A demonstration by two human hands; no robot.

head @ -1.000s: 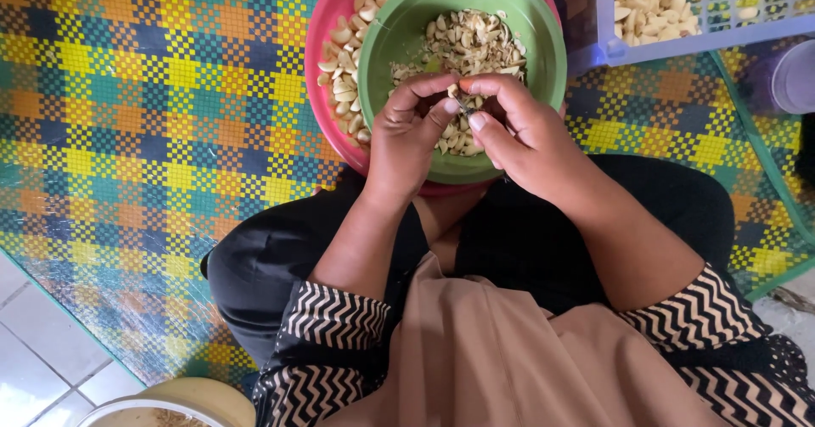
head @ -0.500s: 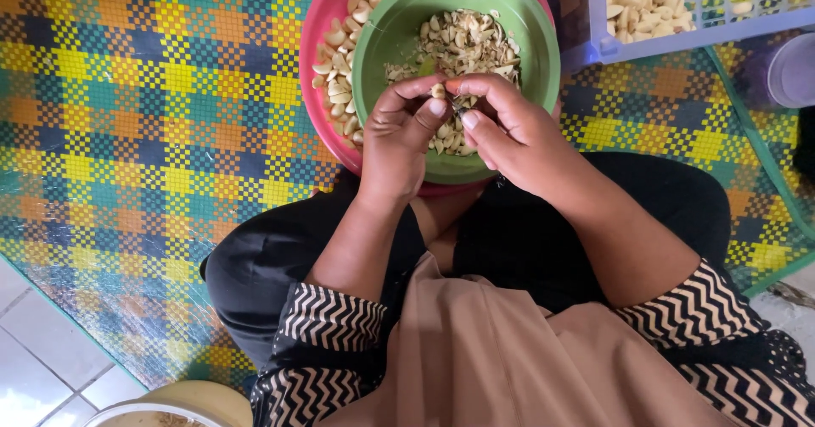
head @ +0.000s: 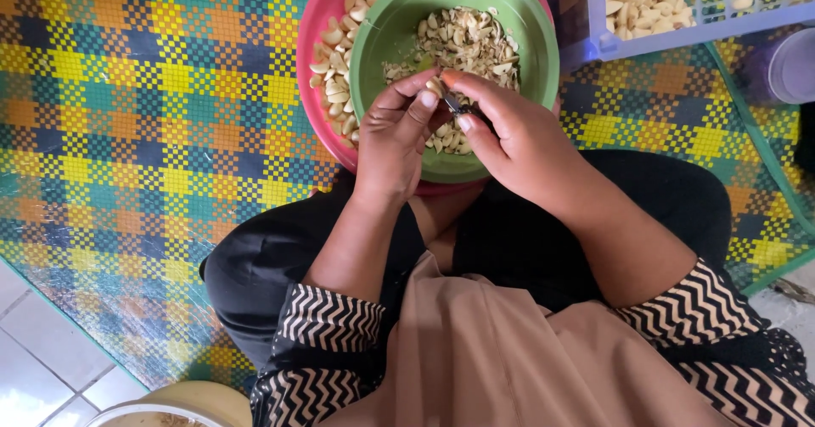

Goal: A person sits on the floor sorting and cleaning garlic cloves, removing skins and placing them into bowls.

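A green bowl (head: 382, 45) with peel scraps and pale garlic pieces sits inside a larger pink bowl (head: 310, 28) that holds peeled garlic cloves (head: 335, 87). Both hands meet over the green bowl's near rim. My left hand (head: 395, 134) pinches a small garlic clove (head: 435, 86) between thumb and fingers. My right hand (head: 509, 134) grips a small knife (head: 452, 104), its dark blade tip against the clove. Most of the clove and the knife handle are hidden by fingers.
A lilac plastic basket (head: 645, 41) of peeled cloves stands at the top right, a purple container (head: 785, 66) beside it. A bright checked woven mat (head: 153, 121) covers the floor. White tiles (head: 34, 368) and a cream bowl rim (head: 178, 401) lie at the bottom left.
The hands have shifted slightly lower over the bowl's near rim, fingers still working on the clove. The bowls have not moved.
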